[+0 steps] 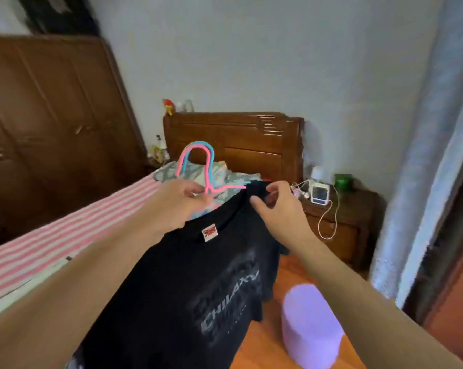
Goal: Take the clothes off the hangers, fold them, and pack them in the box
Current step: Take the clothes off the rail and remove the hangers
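Left hand [181, 199] gripping 2 hangers, pink hanger [184, 166] and blue hanger [210, 161], at their necks, right hand [277, 206] pinching black T-shirt [198, 288] shoulder, shirt hanging below both hands, purple bin [311, 328] below right forearm

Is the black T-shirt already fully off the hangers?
No: the pink hanger still sits in the black T-shirt shoulder pinched by the right hand.

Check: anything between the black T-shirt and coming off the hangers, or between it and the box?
The pink hanger is threaded through the black T-shirt at the collar; the right hand pinches the shoulder there, and the left hand holds the hanger necks. No box is in view, so that path cannot be judged.
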